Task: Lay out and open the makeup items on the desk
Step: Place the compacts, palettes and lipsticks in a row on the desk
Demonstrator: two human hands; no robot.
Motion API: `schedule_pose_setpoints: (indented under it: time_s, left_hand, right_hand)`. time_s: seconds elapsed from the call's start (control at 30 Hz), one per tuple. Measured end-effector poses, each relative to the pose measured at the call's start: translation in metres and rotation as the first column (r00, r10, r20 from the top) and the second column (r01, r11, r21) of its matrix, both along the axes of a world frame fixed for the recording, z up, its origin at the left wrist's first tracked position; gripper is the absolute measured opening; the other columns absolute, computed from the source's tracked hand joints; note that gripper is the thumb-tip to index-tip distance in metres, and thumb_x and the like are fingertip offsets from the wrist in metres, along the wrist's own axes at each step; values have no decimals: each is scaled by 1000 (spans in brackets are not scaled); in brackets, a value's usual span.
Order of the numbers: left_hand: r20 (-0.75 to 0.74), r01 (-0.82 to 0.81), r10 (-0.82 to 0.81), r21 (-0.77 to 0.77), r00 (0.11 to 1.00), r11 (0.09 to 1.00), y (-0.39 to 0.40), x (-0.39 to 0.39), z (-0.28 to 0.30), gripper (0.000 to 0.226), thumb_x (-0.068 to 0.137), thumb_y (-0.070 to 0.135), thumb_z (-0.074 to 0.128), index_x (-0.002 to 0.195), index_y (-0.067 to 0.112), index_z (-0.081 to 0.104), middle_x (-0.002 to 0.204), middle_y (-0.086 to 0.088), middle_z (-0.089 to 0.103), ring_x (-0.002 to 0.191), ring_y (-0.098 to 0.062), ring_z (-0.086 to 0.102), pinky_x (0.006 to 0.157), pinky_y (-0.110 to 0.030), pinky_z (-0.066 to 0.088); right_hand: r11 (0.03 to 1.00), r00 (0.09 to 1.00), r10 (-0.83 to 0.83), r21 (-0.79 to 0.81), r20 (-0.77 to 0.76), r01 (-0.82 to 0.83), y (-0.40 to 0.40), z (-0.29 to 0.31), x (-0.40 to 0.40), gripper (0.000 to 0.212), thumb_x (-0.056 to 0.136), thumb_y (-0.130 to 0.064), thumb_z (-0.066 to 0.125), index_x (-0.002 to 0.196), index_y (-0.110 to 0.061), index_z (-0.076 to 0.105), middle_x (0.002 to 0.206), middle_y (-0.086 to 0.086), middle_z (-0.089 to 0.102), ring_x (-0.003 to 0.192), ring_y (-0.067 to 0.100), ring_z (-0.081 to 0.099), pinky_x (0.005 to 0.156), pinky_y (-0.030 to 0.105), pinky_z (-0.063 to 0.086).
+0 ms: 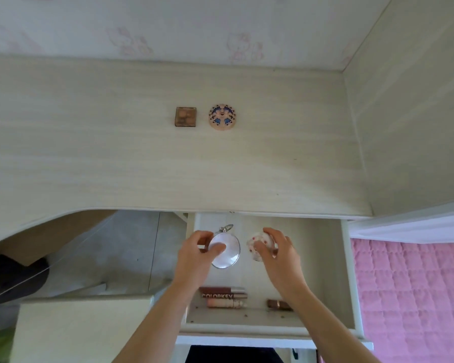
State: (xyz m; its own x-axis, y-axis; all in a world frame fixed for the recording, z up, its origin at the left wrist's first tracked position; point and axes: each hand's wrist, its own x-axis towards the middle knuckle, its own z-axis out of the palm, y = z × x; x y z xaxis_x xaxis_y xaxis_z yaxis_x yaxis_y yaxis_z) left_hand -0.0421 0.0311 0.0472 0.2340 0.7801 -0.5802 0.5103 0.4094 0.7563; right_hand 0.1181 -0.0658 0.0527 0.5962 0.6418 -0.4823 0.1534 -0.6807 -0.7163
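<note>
- Left hand (198, 248) grips the round clear compact (227, 251) at frame centre-bottom; probably light, slick, rigid: hold its rim.
- Right hand (278, 247) cups the dotted white case (260, 243); seemingly light.

Only one text is showing itself clearly: the word "COLORKEY", in pale capital letters, is running along the side of a dark brown tube (223, 296). This tube is lying in the open drawer (323, 271), near its front edge toward the left corner, between two other tubes. The other items are carrying patterns only, and no letters or numbers are readable there.
</note>
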Motion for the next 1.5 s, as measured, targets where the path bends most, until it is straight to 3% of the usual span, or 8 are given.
schedule_pose_setpoints:
  time_s: [0.1, 0.3, 0.63, 0.9, 1.03, 1.13, 1.3, 1.5]
  left_hand:
    - [87, -122, 126, -52, 988, 991, 24, 0, 14, 32, 70, 25, 79, 99, 23, 66, 100, 3, 67, 95, -16, 64, 84, -41, 56]
    - [184, -275, 279, -46, 942, 960, 83, 5, 37, 23, 73, 16, 77, 94, 17, 68, 96, -4, 69, 93, -23, 65, 77, -40, 58]
    - [145, -292, 280, 72, 949, 954, 172, 14, 35, 16, 81, 13, 71, 88, 25, 65, 92, 0, 66, 86, -20, 63, 79, -39, 55]
    - [107, -279, 274, 38, 956, 960, 194, 15, 21, 20, 78, 17, 74, 97, 22, 69, 93, -2, 70, 93, -24, 66, 84, -43, 57]
    - [63, -240, 237, 50, 970, 970, 196, 19, 16, 17, 76, 19, 74, 92, 26, 71, 88, 1, 72, 90, -22, 67, 83, -46, 57]
    - [41, -214, 211, 68, 977, 975, 196, 22, 14, 18, 77, 20, 74, 95, 24, 73, 87, 3, 72, 91, -21, 67, 82, -41, 57]
    - [-43, -136, 143, 147, 989, 980, 192, 25, 16, 21, 82, 23, 70, 103, 19, 72, 90, 7, 70, 88, -12, 63, 65, -18, 43]
    - [-138, -64, 98, 232, 986, 971, 188, 26, 15, 25, 86, 25, 67, 109, 18, 70, 98, 1, 67, 90, -14, 59, 65, -16, 40]
  right_hand:
    - [998, 1000, -26, 65, -2, 26, 25, 17, 5, 34, 89, -26, 63, 122, -27, 57, 109, 0, 55, 87, 11, 56, 64, 7, 37]
    - [993, 999, -17, 122, 28, 13, 87, 37, 16, 38, 89, -20, 62, 127, -22, 55, 115, 5, 50, 86, 8, 48, 62, -2, 33]
    - [989, 999, 43, 143, 20, -46, 180, 36, 18, 39, 90, -23, 60, 128, -20, 54, 120, 8, 52, 92, 14, 50, 77, 20, 37]
    - [993, 998, 58, 104, 9, -59, 213, 17, 16, 37, 92, -23, 57, 129, -22, 54, 121, 6, 53, 94, 13, 49, 58, 7, 34]
    - [991, 998, 57, 120, 15, -58, 214, 11, 18, 36, 93, -25, 56, 129, -22, 55, 119, 5, 58, 103, 17, 53, 76, 23, 48]
    - [991, 999, 42, 129, 14, -44, 212, 10, 19, 35, 93, -27, 56, 127, -20, 55, 115, 4, 60, 105, 19, 55, 84, 34, 52]
    - [987, 989, 108, 112, 105, -119, 204, 5, 20, 35, 95, -31, 53, 129, -22, 54, 115, 6, 58, 104, 18, 54, 82, 22, 40]
    - [984, 974, 139, 90, 177, -156, 195, -1, 22, 34, 96, -32, 51, 129, -26, 56, 120, 3, 43, 112, 24, 47, 96, 30, 41]
